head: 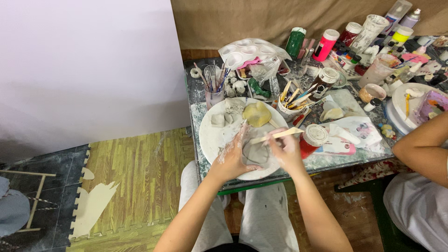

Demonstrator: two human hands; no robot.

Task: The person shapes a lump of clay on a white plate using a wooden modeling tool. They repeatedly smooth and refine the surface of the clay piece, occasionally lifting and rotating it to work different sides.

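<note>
Nearest, one grey clay piece is cupped on the near part of one round white board by the left hand, fingers curled about its left side, while one wooden stick is pinched in the closed right hand and laid across the clay's far edge. Farther on the board, one yellow sponge and three small clay lumps are seen, with one red jar just right of the right hand. Beyond, two cups of tools, one white palette and several paint bottles are crowded together, and another person's arm is seen at the right.
</note>
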